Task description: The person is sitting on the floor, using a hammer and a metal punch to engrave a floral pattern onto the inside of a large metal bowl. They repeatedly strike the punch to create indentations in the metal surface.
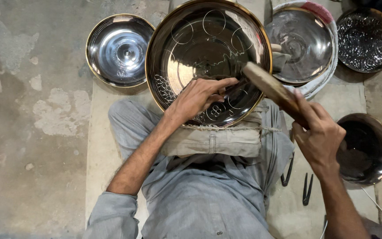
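Note:
A large shiny metal plate (200,48) with a brass-coloured rim and engraved circles rests tilted on a folded cloth pad (213,140) on my lap. My left hand (198,97) lies on the plate's lower part, fingers pinched on a thin metal punch whose tip touches the surface. My right hand (319,137) grips the handle of a wooden mallet (268,86), whose head hangs just above the left hand's fingers.
A smaller steel plate (120,48) lies at the left. Another plate (303,42) sits on cloth at the upper right, a patterned one (367,40) beyond it, a dark bowl (368,148) at the right. Black compasses (307,189) lie by my right leg. Concrete floor (32,110) spreads left.

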